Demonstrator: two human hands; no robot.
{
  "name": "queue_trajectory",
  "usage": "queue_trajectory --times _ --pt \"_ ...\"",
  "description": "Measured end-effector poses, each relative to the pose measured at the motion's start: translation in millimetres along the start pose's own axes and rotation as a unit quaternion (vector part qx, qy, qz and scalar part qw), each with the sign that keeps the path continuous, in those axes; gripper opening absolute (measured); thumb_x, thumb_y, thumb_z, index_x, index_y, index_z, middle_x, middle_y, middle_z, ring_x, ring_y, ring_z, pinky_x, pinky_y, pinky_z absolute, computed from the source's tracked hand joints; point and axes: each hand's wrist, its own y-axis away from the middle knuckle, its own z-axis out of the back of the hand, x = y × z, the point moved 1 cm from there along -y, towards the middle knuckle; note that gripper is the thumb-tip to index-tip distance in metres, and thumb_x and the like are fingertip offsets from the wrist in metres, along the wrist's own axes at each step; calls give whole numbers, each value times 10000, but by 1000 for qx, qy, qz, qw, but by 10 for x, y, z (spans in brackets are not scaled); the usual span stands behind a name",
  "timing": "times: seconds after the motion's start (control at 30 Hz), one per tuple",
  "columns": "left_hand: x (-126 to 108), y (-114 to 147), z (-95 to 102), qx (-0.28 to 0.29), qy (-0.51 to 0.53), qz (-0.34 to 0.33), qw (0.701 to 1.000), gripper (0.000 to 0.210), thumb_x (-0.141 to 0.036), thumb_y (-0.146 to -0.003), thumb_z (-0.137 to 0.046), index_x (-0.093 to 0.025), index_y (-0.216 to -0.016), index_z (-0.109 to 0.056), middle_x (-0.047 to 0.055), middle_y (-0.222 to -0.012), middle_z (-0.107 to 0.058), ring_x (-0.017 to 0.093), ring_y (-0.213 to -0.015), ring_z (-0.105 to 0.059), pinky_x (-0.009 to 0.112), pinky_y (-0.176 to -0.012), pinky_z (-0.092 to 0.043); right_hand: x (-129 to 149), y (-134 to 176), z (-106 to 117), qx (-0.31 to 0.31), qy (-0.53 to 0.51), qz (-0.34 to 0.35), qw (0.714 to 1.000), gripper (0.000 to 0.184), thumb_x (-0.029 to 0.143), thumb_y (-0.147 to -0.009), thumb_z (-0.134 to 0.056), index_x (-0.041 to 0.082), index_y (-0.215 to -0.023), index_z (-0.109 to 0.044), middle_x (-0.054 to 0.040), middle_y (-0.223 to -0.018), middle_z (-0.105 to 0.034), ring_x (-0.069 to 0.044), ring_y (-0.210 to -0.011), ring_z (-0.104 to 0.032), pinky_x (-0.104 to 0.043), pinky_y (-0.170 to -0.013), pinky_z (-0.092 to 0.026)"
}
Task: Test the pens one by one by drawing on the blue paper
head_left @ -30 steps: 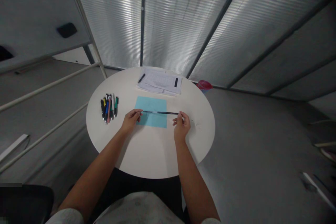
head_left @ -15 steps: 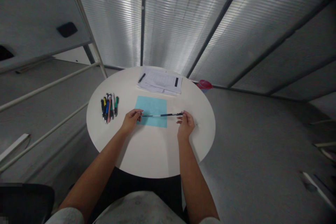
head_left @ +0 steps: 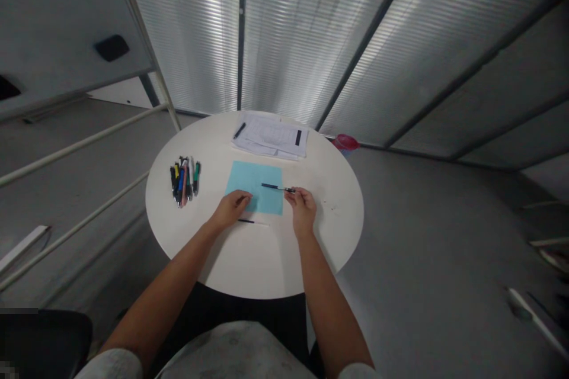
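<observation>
My right hand (head_left: 304, 206), over the right edge of a light-blue sheet (head_left: 260, 173), pinches a dark pen barrel (head_left: 276, 188). The barrel points left above the sheet. At the sheet's lower left is my left hand (head_left: 233, 207), its thumb and fingertips drawn together; anything between them is too small or hidden to make out. A thin pen refill (head_left: 253, 222), dark at one end and pale at the other, lies on the white table just below the sheet, beside my left hand. Tiny pieces (head_left: 332, 208) are scattered right of my right hand.
Several pens (head_left: 184, 180) lie bunched at the left of the round white table (head_left: 258, 266). At the back is a stack of printed papers (head_left: 271, 136) with a black pen (head_left: 239, 130) on it. A red bin (head_left: 345, 142) stands on the floor behind.
The refill that stretched from my left hand to the barrel now lies on the table, out of both hands. My left hand moved slightly right and nearer me; my right hand shifted left with the barrel.
</observation>
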Motion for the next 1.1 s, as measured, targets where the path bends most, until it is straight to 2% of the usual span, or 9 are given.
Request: queue_trajectory --times 0.07,0.13,0.2,0.3,0.47,0.67,0.8,0.97,1.1 --pt "-53 25 -43 30 -99 -67 992 232 -291 -888 -516 -202 -1012 -691 102 -943 -667 206 -877 -598 344 -812 -446 -9 80 -70 80 85 49 992 238 400 -833 -601 180 -921 -609 -54 -896 -661 -161 -816 -666 -379 -796 -557" --pt "-103 48 -85 57 -187 -117 974 226 -252 -885 -516 -200 -1009 -697 117 -925 -660 233 -913 -577 374 -836 -416 5 150 -120 146 193 124 962 146 315 -855 -557 192 -864 -633 -63 -954 -641 -164 -909 -629 -354 -843 -526" --pt "-130 66 -109 66 -262 -135 953 232 -241 -890 -509 -194 -1019 -697 125 -911 -660 248 -916 -566 388 -829 -394 25 189 -143 184 273 162 930 129 234 -855 -514 202 -855 -640 -57 -939 -623 -163 -912 -602 -326 -835 -507" --pt "-137 80 -95 45 -328 -129 935 243 -231 -893 -503 -189 -1046 -688 127 -912 -663 250 -905 -564 387 -811 -376 51 204 -150 226 343 176 894 182 144 -829 -474 204 -866 -641 -50 -917 -620 -165 -883 -592 -316 -825 -482" --pt "-157 76 -42 -31 -363 -92 927 232 -215 -888 -494 -188 -1011 -689 126 -917 -674 254 -896 -574 392 -813 -362 124 263 -181 278 443 195 830 196 105 -799 -511 216 -872 -654 -31 -897 -675 -195 -928 -575 -364 -902 -391" --pt "-137 44 -12 -77 -295 -43 951 207 -213 -857 -515 -189 -957 -696 115 -904 -683 241 -867 -599 366 -809 -392 215 378 -236 332 485 243 772 112 301 -813 -663 242 -905 -687 -30 -960 -678 -219 -1037 -512 -399 -961 -289" --pt "-78 19 52 -117 -180 16 976 225 -244 -862 -498 -186 -971 -686 97 -921 -688 207 -794 -601 336 -784 -430 184 378 -239 328 502 246 762 97 330 -846 -659 251 -820 -710 -26 -930 -667 -209 -1017 -499 -392 -925 -284" --pt "-67 21 103 -191 -52 84 977 211 -310 -841 -544 -195 -950 -684 61 -847 -688 194 -772 -609 314 -763 -447 170 371 -233 337 498 252 758 140 398 -842 -673 269 -864 -721 -29 -947 -662 -211 -1026 -488 -388 -905 -287" --pt "-53 26 118 -219 -18 104 970 255 -338 -872 -494 -189 -1002 -654 53 -841 -674 174 -741 -619 302 -714 -462 148 331 -211 293 485 235 790 145 378 -862 -652 254 -820 -715 -26 -906 -665 -203 -976 -499 -369 -874 -299"
